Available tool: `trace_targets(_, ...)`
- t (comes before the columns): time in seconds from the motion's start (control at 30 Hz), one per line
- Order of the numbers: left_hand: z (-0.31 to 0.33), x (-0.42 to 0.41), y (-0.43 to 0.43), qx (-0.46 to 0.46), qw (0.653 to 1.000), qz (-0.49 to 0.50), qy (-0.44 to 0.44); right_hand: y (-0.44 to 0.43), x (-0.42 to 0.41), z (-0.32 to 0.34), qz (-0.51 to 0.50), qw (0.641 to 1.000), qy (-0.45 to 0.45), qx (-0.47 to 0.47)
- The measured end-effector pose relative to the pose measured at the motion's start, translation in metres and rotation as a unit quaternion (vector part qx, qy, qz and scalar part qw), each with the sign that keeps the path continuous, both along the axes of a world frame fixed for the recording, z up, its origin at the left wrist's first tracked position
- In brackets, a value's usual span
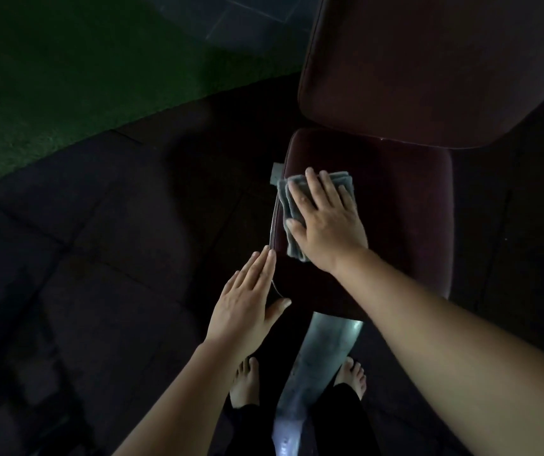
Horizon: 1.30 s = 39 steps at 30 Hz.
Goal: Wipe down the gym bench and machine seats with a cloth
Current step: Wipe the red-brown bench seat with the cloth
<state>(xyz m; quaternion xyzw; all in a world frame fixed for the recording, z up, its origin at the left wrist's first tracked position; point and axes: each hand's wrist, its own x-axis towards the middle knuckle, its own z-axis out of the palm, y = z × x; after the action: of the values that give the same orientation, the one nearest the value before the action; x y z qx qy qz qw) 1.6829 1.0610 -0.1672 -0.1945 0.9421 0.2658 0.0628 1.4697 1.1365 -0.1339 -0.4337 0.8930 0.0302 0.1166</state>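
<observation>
The right hand (326, 222) was laid flat, its fingers straight and spread, with nothing gripped; one folded grey cloth (287, 200) was pressed beneath its palm and fingers. The cloth was set on the left part of the seat pad (402, 232), close to that pad's left edge, and its folded layers were seen past the fingertips and beside the thumb.

The left hand (247, 307) was held wide and flat, four fingers straight and close together, the thumb set apart, and nothing was held in it. Its fingertips were placed just at the seat pad's left edge, where one thin bright trim line was seen; whether the edge was touched could not be told.

Two dark maroon pads were counted: the seat pad bearing the cloth, and a larger back pad (428, 67) beyond it, by whose near edge the seat pad's far edge was overlapped in the view. One small grey tab (276, 174) was seen at the seat pad's far left corner, just beside the cloth.

One grey metal beam (320, 353) was seen running from under the seat pad's near edge, between two bare feet: the left foot (244, 383) and the right foot (353, 376).

Dark floor tiles (99, 258) were laid around, and one strip of green turf (50, 93) was seen at the far left
</observation>
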Motion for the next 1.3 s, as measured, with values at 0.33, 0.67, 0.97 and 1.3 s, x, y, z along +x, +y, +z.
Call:
trace_targets(0.33,-0.004,0.003,-0.003,0.007,1.000,0.008,0.009,0.033,0.052,-0.002,0.062,0.998,-0.023,-0.021)
trace_targets(0.67,-0.001,-0.001,-0.001,0.008,1.000,0.013,0.011,0.028,0.063,-0.004,0.048,0.998,-0.015,-0.037)
trace_targets(0.97,0.007,-0.006,0.003,-0.005,1.000,0.011,0.007,0.001,0.017,-0.001,-0.029,0.999,-0.009,-0.030)
trace_targets(1.3,0.020,-0.015,-0.001,-0.033,0.998,-0.030,-0.032,0.068,0.018,0.001,0.013,0.999,-0.021,-0.035)
